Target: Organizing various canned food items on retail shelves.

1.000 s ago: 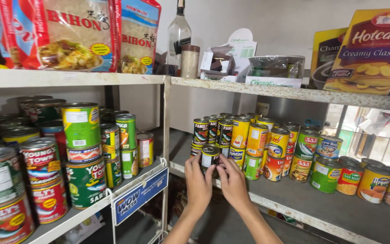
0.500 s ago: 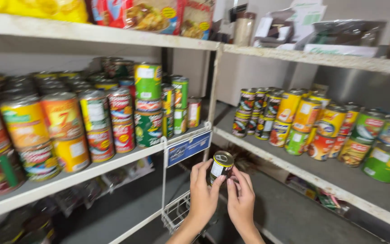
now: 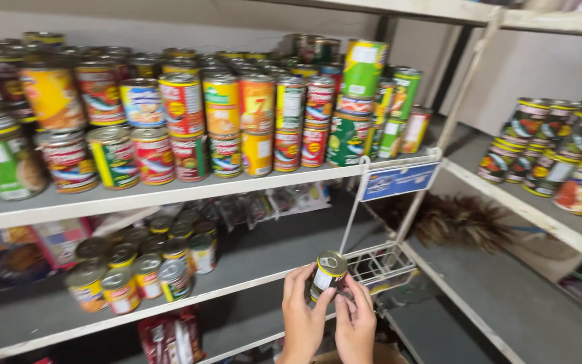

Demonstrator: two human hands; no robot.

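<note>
Can (image 3: 328, 273) is one small tin, low in front of the shelves, above the wire basket (image 3: 378, 264). Your left hand (image 3: 302, 317) wraps its fingers closed around the side, and your right hand (image 3: 355, 323) closes on it from the other side. Keep both grips firm and the can upright, I think. Two hands, one can held; the cans on the shelf (image 3: 170, 192) are too many to count.
</note>
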